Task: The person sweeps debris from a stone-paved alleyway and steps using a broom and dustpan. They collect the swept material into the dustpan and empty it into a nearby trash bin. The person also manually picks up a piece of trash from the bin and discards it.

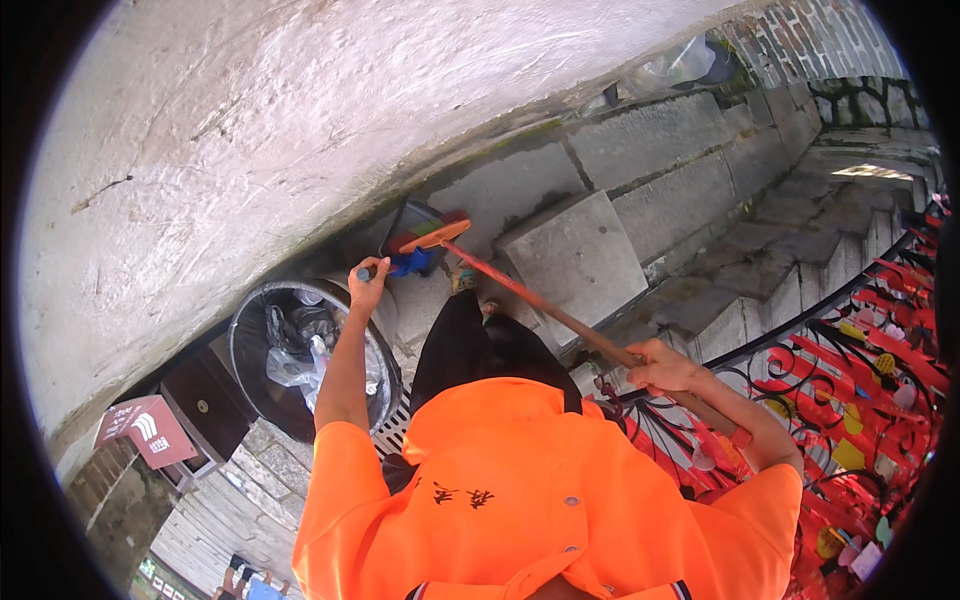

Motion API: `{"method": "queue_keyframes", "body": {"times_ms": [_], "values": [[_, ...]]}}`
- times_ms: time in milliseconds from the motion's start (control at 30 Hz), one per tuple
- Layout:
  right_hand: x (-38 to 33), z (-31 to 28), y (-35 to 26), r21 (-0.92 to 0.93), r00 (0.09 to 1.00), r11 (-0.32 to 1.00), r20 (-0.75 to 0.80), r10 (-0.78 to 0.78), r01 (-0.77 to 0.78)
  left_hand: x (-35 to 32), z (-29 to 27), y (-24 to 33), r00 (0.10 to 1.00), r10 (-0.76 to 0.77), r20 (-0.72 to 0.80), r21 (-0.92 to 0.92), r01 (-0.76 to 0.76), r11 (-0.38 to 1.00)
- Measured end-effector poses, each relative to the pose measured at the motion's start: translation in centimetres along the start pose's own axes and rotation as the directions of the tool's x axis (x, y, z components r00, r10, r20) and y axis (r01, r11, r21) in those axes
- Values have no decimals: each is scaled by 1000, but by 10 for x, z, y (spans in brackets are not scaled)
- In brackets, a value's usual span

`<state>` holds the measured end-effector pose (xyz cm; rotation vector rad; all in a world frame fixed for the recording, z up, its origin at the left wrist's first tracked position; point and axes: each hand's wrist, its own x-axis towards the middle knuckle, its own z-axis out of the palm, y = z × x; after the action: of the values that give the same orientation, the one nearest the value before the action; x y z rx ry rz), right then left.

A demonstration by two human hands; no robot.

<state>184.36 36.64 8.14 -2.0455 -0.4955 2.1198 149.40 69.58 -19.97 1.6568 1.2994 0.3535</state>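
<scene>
While the broom [540, 296] slants from the right of the scene to its orange head at the far centre, that head lies over a dark dustpan [408, 218] on the paving near the wall, with blue bristles showing beneath it. The right hand [662, 366] is wrapped around the reddish pole, knuckles upward; its elbow is bent out to the right, and the upper end of the pole passes alongside the forearm. Reaching far and slightly left, the left arm is nearly straight, and the left hand [368, 285] is curled around a grey-ended handle [364, 272] just beside the dustpan; where this handle joins is hidden.

Near the left forearm stands a round bin [250, 365] lined in black, holding dark and clear plastic bags [290, 368]. Just right of the broom head sits a raised stone slab [580, 265]. Farther out, a rough white wall [260, 140] fills the far left, stone steps [760, 275] run along the right, and a black scrollwork railing [735, 352] hung with red ribbons [900, 355] borders the near right.
</scene>
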Motion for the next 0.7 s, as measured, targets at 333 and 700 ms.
{"method": "queue_keyframes", "body": {"times_ms": [333,700], "values": [[-49,-81,49,470,896,878,-423,136,88,-22,14,-1,995,8,99,-154,7,988],[-50,-106,143,879,855,198,-471,217,434,-24,10,29,962,148,230,-137,-118,983]]}}
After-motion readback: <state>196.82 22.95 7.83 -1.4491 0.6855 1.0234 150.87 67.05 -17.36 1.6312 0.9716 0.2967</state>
